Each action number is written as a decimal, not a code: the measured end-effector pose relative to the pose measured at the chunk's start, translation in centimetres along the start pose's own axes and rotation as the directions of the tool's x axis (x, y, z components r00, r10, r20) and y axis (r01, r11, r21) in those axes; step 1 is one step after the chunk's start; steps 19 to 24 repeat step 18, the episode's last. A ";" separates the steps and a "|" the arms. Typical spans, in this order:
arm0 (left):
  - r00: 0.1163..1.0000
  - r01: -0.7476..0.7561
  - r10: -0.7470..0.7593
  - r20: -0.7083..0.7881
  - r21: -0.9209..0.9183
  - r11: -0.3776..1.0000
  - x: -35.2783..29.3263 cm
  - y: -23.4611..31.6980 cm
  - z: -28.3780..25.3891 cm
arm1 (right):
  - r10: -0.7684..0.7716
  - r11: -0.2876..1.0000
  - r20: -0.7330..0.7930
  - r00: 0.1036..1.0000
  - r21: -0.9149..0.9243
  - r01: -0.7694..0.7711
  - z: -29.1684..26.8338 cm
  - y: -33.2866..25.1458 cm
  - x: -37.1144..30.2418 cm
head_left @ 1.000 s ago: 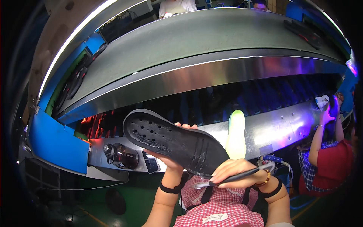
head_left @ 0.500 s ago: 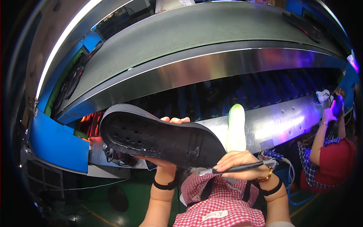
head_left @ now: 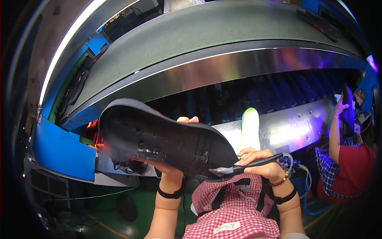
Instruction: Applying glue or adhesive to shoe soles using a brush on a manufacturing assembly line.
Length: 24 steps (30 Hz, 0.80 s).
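A large black shoe sole (head_left: 175,145) is held up in front of me, its hollow inner face toward me. My left hand (head_left: 166,167) grips it from behind and below, with fingertips showing over the far edge. Wet, shiny streaks lie on the sole's inside. In my right hand (head_left: 266,165) is a black-handled brush (head_left: 227,170), its bristles touching the sole's inner face near the right end's lower rim. Beyond my right fingers, a pale yellow-green sole-shaped piece (head_left: 250,126) lies on the metal ledge (head_left: 284,131).
A grey-green conveyor belt (head_left: 223,30) runs across the far side, with black soles (head_left: 78,85) at its left end and a dark piece (head_left: 318,26) at far right. Blue housing (head_left: 61,149) stands at left. Another person in red (head_left: 354,169) works at right.
The sole has shifted slightly up and left. The brush has moved from the sole's lower edge onto its inner face. The other person's dark piece is now held upright.
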<state>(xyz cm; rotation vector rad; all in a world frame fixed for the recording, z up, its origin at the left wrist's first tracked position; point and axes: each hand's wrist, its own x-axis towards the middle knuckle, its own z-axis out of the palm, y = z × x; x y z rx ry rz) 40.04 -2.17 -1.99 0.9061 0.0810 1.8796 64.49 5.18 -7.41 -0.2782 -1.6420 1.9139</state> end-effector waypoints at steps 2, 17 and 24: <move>0.991 0.101 -0.075 -0.112 0.251 0.963 1.1 1.0 0.6 | -0.072 0.972 -0.085 0.994 0.217 0.089 0.7 0.5 0.3; 0.965 0.177 -0.196 -0.174 -0.118 0.977 -4.5 -3.8 -0.6 | 0.181 0.879 -0.254 0.950 0.476 -0.040 6.1 0.6 -0.3; 0.955 0.178 -0.201 -0.218 -0.121 0.977 -4.5 -3.7 -0.7 | 0.136 0.919 -0.255 0.957 0.394 -0.025 6.0 0.5 -0.3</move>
